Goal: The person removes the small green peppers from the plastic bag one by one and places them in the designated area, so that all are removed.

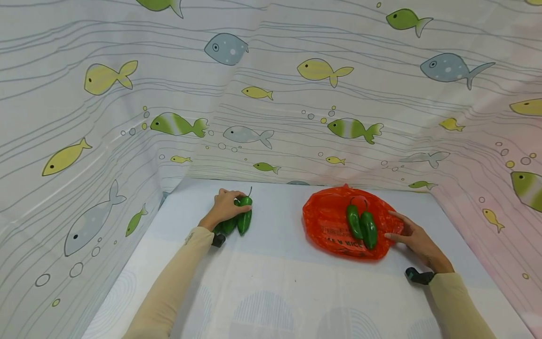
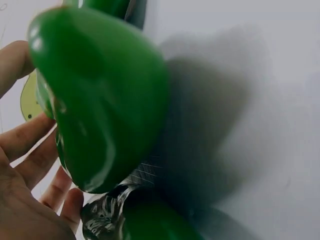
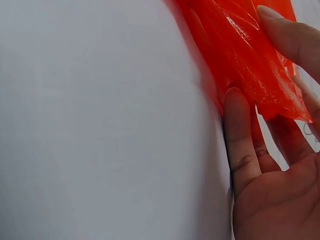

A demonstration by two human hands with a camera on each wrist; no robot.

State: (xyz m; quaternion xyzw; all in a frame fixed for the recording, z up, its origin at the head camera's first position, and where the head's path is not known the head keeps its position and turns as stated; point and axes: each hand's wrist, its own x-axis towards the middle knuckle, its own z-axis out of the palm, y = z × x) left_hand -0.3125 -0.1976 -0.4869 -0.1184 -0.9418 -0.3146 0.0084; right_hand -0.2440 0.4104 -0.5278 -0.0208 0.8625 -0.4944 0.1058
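Green pepper [image 1: 244,217] gripped between thumb and fingers of the left hand [image 1: 222,205], well to the left of the red plastic bag [image 1: 332,219]. The thumb lies across the upper part of the pepper; the stem points away from the person. The left wrist view shows fingers along one side of a pepper, close above the table [image 1: 275,263].

The right hand [image 1: 418,242] is at the right edge of the bag, thumb and fingers apart with the plastic between them; whether they press it firmly cannot be told.

Just beside the held pepper, farther left from the bag, lie neighbouring peppers [image 1: 228,227], partly hidden by the left hand; their exact number is unclear. On the right half of the bag, a far pepper [image 1: 354,221] and a near pepper [image 1: 369,230] lie side by side, uncovered. Behind the bag hangs a fish-printed sheet [image 1: 292,110].

Step in hand, as judged: one pepper is being secured on the left while the right hand steadies the bag. The next move would seem to call for a firm hold that frees this pepper from its neighbours, with the bag's edge kept from sliding or folding over the pair on it.
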